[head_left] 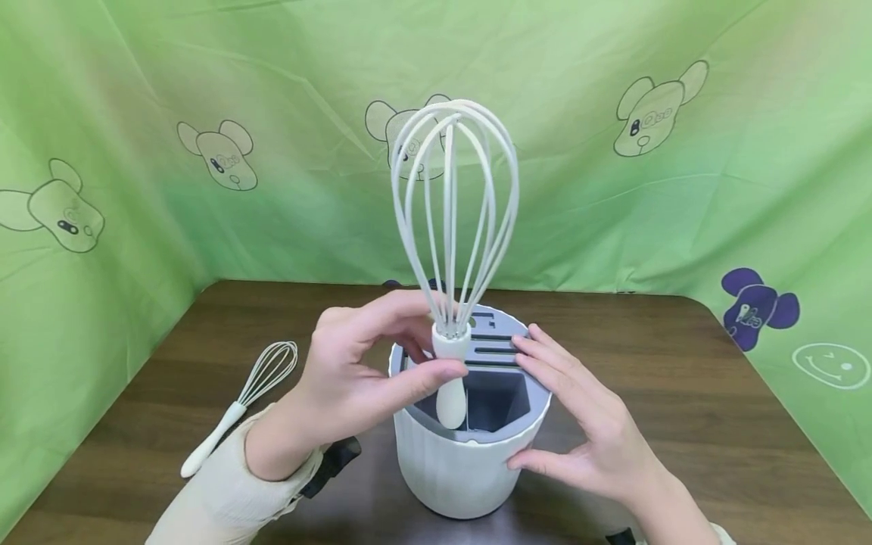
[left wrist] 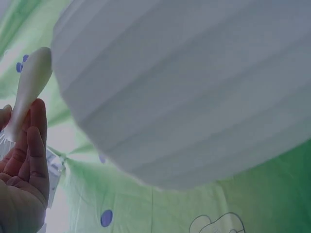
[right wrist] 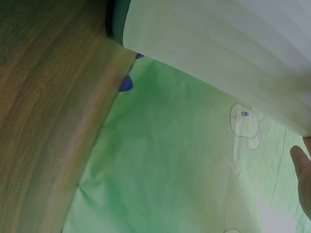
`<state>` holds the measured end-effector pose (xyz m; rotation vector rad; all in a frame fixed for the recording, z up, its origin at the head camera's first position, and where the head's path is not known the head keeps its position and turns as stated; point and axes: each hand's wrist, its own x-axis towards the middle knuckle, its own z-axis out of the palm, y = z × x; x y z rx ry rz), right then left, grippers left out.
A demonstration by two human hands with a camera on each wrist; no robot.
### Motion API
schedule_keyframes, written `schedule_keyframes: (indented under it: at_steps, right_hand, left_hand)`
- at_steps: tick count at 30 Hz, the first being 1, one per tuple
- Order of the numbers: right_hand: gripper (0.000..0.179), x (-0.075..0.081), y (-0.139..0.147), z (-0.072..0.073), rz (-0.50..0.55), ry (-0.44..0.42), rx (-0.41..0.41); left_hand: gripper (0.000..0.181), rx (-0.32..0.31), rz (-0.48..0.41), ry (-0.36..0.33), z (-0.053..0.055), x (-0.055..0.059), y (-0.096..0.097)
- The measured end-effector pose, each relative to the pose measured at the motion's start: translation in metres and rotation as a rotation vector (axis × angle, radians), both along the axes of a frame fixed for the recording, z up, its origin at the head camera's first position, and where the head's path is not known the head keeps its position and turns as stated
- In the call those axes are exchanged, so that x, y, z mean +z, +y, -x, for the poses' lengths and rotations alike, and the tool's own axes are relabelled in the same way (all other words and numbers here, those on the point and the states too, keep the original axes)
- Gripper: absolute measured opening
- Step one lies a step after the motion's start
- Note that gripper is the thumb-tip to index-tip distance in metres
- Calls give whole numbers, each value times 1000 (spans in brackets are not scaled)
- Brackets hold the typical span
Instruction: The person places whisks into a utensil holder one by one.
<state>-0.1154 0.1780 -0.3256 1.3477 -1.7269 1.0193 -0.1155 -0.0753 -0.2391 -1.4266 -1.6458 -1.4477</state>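
A large white whisk [head_left: 450, 347] stands upright, wires up, above the front opening of a white ribbed utensil holder [head_left: 456, 477]. My left hand [head_left: 361, 363] pinches it between thumb and fingers near the top of its handle. In the left wrist view the whisk's handle [left wrist: 35, 73] shows beside the ribbed holder wall [left wrist: 170, 97], with the left hand [left wrist: 24, 170] below. My right hand [head_left: 586, 424] rests on the holder's right side, fingertips at the rim and thumb against the wall. Only part of the right hand [right wrist: 303, 177] appears in the right wrist view.
A smaller white whisk [head_left: 235, 412] lies on the brown wooden table [head_left: 681, 378], left of my left forearm. The holder's grey insert [head_left: 500, 435] has narrow slots at the back and wider openings in front. A green patterned cloth [head_left: 545, 227] hangs around the table.
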Motion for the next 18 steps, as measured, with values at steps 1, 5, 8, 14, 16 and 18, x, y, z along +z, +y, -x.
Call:
schedule_keyframes:
  at_steps: [1, 5, 8, 14, 16, 18]
  right_hand:
    - [79, 0, 0, 0, 2, 0, -1]
    - [79, 1, 0, -1, 5, 3, -2]
    - [79, 1, -1, -1, 7, 3, -2]
    - [79, 1, -1, -1, 12, 1, 0]
    - [79, 1, -1, -1, 13, 2, 2]
    - [79, 1, 0, 0, 13, 3, 2]
  left_hand:
    - [29, 1, 3, 0, 0, 0, 1]
    - [29, 13, 17, -17, 3, -3, 6]
    - [29, 27, 32, -34, 5, -6, 9]
    - [30, 34, 64, -40, 9, -12, 16]
    - [32, 29, 79, -39, 10, -14, 18]
    - [36, 17, 94, -46, 10, -15, 20]
